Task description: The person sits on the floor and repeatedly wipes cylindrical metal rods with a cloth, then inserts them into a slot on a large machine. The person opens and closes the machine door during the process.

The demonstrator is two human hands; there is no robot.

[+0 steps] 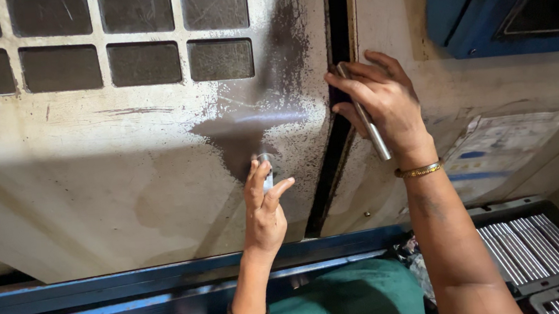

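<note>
My left hand [264,209] is raised in front of a cream machine door [123,165] and pinches a small shiny metal handle knob [265,165] set in a dark worn patch. My right hand [383,102] is higher up, at the dark gap [339,137] along the door's right edge. Its fingers are closed around a long silver metal rod [366,118] that slants down toward my wrist. Both wrists wear a gold bangle.
The door has a grid of dark window panes [138,34] at the top left. A blue machine frame rail [102,297] runs below. At the bottom right stand grey trays with several metal rods [531,249]. A blue panel [483,1] fills the top right.
</note>
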